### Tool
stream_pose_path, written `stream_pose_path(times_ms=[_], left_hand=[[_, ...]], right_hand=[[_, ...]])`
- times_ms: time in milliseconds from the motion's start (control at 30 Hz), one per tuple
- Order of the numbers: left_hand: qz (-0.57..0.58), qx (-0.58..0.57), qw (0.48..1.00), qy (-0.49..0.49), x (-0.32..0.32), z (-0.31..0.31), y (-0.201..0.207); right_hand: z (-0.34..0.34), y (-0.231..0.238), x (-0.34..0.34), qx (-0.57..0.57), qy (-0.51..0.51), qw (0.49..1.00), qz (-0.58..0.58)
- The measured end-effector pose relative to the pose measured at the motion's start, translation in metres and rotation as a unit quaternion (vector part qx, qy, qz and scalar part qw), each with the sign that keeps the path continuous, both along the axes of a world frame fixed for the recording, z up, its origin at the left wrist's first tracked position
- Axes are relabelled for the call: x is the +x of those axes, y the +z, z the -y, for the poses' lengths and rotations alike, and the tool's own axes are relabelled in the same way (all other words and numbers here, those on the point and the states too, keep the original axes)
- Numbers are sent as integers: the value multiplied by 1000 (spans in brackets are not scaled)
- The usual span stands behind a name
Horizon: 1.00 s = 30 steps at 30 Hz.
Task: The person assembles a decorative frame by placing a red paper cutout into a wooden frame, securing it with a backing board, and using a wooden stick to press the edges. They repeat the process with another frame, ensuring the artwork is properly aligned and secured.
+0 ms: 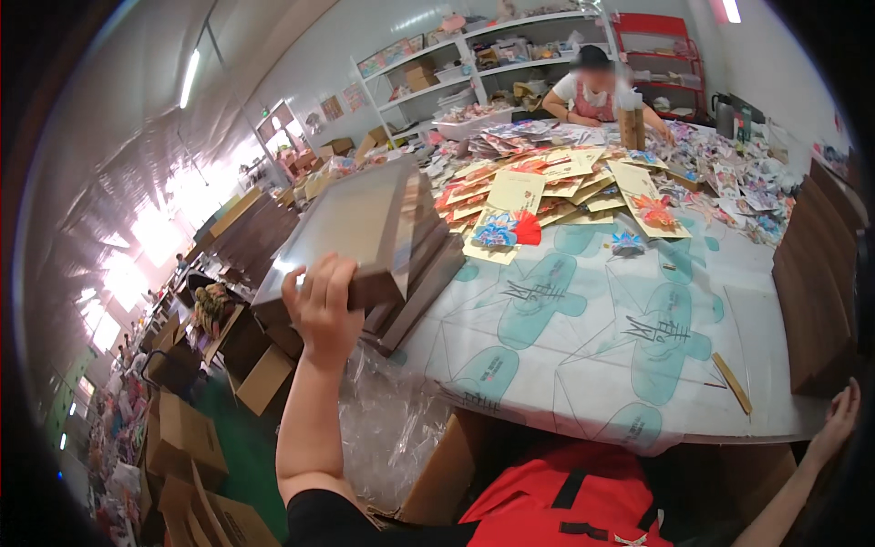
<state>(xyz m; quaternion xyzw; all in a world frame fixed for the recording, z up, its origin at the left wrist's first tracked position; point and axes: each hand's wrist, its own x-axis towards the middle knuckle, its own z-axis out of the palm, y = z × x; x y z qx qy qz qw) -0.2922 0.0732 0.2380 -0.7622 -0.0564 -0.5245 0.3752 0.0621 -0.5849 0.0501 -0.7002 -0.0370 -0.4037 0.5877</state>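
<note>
The left hand (326, 305) has its fingers bent down, close together, over the near edge of a flat box (346, 223) with a see-through top, and I see them holding that edge; the thumb is hidden from me. The box is at the left side of the table (583, 365), above some more brown boxes (424, 290). Its shiny top faces up, and its long way runs from the hand toward the far side, with the far end leaning a bit to the right. The right hand (838, 419) is way over at the right, its fingers nearly straight and pointing up, just beside the bottom of a tall brown stack (816, 283). I cannot tell if those fingers grip it. In between, on the white and green table top, I see a thin yellow stick (732, 383) and a little blue flower (627, 242). Farther back is a big messy heap of yellow cards (517, 190), some with bright flowers on them. Below the left arm, I see clear plastic bags (387, 424) in a cardboard box (442, 469). Across the table, a person (591, 96) in a dark cap sits before white shelves (474, 68).
</note>
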Motion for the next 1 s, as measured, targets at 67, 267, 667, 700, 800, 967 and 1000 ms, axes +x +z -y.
stream_pose_path(times_ms=[67,267,667,700,800,967,1000], left_hand=[[-9,2,999,-51,0,23,-4],[52,-222,952,-203,17,43,-46],[30,-802,437,-406,87,70,-134],[12,-832,394,-390,90,69,-139],[8,-897,301,-324,95,70,-162],[-15,-940,232,-247,114,59,-193],[-26,-941,237,-239,122,58,-198]], right_hand=[[-9,-28,-10,44,55,997,-18],[-109,-32,-47,68,151,974,-156],[-142,-76,-26,-345,42,926,-148],[-141,-78,-20,-357,28,921,-153],[-140,-80,-2,-335,12,918,-213],[-141,-65,25,-430,11,834,-344],[-136,-67,31,-454,1,824,-338]])
